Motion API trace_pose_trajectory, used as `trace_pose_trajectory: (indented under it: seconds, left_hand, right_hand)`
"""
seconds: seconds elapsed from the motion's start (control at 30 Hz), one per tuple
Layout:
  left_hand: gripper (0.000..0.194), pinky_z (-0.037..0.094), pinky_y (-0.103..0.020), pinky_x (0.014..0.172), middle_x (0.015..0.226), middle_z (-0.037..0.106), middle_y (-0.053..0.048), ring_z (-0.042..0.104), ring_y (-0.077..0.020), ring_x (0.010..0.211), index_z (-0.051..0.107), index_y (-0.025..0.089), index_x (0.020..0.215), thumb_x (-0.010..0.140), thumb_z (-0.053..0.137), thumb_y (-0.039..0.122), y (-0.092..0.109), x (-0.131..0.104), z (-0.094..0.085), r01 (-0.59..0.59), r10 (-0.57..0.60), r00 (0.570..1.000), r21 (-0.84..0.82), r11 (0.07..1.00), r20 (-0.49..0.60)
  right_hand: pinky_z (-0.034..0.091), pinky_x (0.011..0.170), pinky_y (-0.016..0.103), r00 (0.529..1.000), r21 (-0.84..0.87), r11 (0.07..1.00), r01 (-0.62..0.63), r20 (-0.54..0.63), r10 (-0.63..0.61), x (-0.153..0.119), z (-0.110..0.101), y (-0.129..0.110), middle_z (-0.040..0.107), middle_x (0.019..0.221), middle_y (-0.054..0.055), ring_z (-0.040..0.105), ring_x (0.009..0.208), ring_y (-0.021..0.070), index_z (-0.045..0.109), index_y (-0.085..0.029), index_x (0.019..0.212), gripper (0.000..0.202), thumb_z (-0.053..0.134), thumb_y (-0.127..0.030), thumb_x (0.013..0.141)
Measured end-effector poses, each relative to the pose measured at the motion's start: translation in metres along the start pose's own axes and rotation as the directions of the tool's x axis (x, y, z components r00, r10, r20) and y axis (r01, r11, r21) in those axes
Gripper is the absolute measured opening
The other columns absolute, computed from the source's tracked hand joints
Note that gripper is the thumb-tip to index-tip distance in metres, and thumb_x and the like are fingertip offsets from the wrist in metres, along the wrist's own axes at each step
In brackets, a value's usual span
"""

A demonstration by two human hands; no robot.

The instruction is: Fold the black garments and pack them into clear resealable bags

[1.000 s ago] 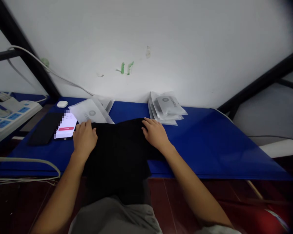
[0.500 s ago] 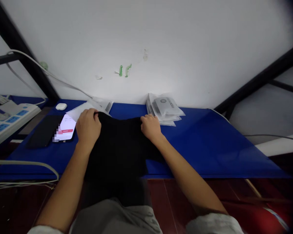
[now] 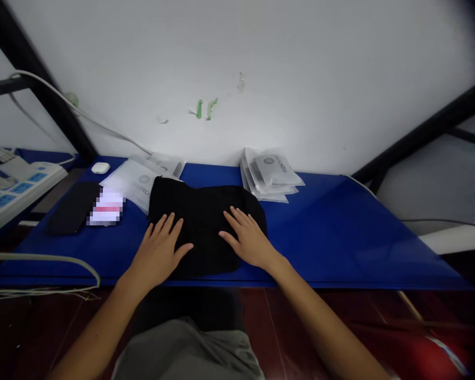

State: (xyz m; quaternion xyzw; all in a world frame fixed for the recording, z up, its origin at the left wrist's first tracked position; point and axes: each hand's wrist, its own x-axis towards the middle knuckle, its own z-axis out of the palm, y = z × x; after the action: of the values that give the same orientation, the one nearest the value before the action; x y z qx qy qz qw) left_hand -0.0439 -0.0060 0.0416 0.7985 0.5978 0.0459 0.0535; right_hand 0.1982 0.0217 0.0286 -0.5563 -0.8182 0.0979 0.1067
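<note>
A piece of black cloth (image 3: 201,232), perhaps a garment, lies on the blue table (image 3: 324,232) near its front edge. My left hand (image 3: 158,250) rests flat on the cloth's left side, fingers spread. On the right side of the cloth lies my right hand (image 3: 247,235), palm down with the thumb apart. Neither hand grips anything. The cloth's exact kind cannot be made out. Just behind its left corner are translucent plastic bags (image 3: 136,182), partly covered by it.
Behind the cloth to the right is a stack of printed translucent bags (image 3: 271,174). A black phone (image 3: 73,208), a lit phone (image 3: 106,207) and a white earbud case (image 3: 100,168) lie at left, near a power strip (image 3: 19,190). Cables (image 3: 43,257) cross the left front edge.
Both hands have let go of the cloth's far edge and drawn back toward me, opening flat on top of it. The cloth now lies wholly on the table.
</note>
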Motion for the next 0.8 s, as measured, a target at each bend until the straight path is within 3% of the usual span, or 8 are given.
trace_pose_trajectory:
  seconds: [0.07, 0.23, 0.57, 0.8]
  left_hand:
    - [0.065, 0.03, -0.055, 0.11, 0.152, 0.032, -0.017, 0.027, -0.034, 0.141, 0.038, 0.011, 0.142, 0.092, 0.043, 0.051, -0.005, -0.003, 0.011, 0.014, -0.014, 1.0, -0.001, 1.0, 0.008]
    - [0.064, 0.028, -0.055, 0.111, 0.153, 0.031, -0.016, 0.023, -0.031, 0.143, 0.035, 0.014, 0.144, 0.093, 0.037, 0.053, -0.018, -0.006, 0.025, -0.007, 0.003, 0.996, -0.042, 0.999, -0.093]
    - [0.063, 0.023, -0.053, 0.114, 0.154, 0.029, -0.013, 0.02, -0.0277, 0.144, 0.033, 0.014, 0.145, 0.095, 0.032, 0.052, -0.021, -0.008, 0.026, -0.012, 0.004, 0.996, -0.076, 0.997, -0.094]
    - [0.061, 0.023, -0.052, 0.114, 0.153, 0.031, -0.013, 0.022, -0.0272, 0.143, 0.036, 0.015, 0.144, 0.095, 0.033, 0.051, -0.029, -0.003, 0.027, -0.059, 0.05, 0.993, -0.082, 0.995, -0.104]
  right_hand:
    - [0.023, 0.115, 0.053, 1.0, -0.001, 1.0, -0.001, -0.008, 0.001, -0.003, 0.006, 0.002, 0.029, 0.153, 0.017, 0.022, 0.143, 0.0294, 0.037, -0.011, 0.144, 0.064, 0.039, -0.051, 0.095]
    - [0.026, 0.113, 0.056, 0.995, 0.0, 1.0, 0.012, -0.094, -0.012, -0.004, 0.014, 0.005, 0.033, 0.152, 0.014, 0.025, 0.143, 0.0275, 0.039, -0.018, 0.143, 0.055, 0.041, -0.045, 0.095]
    - [0.027, 0.112, 0.058, 0.994, 0.019, 1.0, 0.012, -0.11, -0.01, -0.004, 0.016, 0.005, 0.034, 0.152, 0.014, 0.027, 0.142, 0.0283, 0.039, -0.022, 0.144, 0.053, 0.043, -0.042, 0.095]
    - [0.025, 0.113, 0.057, 0.997, 0.029, 1.0, -0.011, -0.075, 0.013, -0.006, 0.014, 0.003, 0.032, 0.153, 0.014, 0.025, 0.143, 0.0284, 0.039, -0.019, 0.144, 0.054, 0.042, -0.043, 0.095]
